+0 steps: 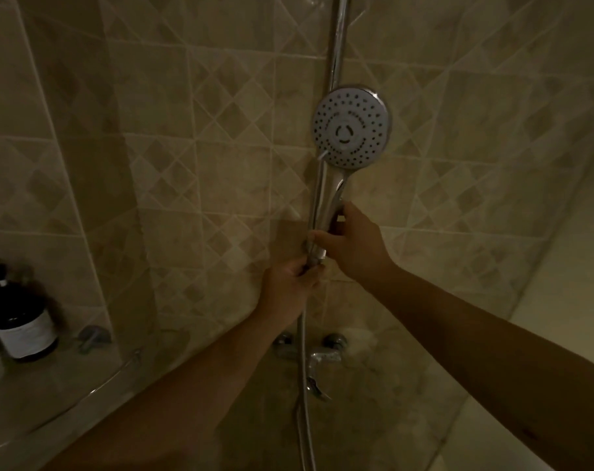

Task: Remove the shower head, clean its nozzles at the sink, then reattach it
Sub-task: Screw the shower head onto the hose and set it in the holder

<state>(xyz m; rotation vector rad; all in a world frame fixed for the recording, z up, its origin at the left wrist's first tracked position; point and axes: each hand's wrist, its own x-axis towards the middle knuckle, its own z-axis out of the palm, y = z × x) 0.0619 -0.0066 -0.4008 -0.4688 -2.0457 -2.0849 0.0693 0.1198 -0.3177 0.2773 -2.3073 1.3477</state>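
Note:
A round chrome shower head (351, 125) with a white, dotted nozzle face stands upright against the vertical chrome rail (338, 39), face toward me. My right hand (353, 244) grips the lower part of its chrome handle (326, 202). Just below, my left hand (289, 285) is closed around the hose nut where the metal hose (302, 355) joins the handle. The hose hangs straight down from there and runs out of the bottom of the view. The joint itself is hidden by my fingers.
A chrome mixer tap (317, 355) with two wall fittings sits on the tiled wall below my hands. On the ledge at the left stand a dark bottle (22, 322) with a white label and a small chrome fitting (93, 336). Beige tiled walls surround the space.

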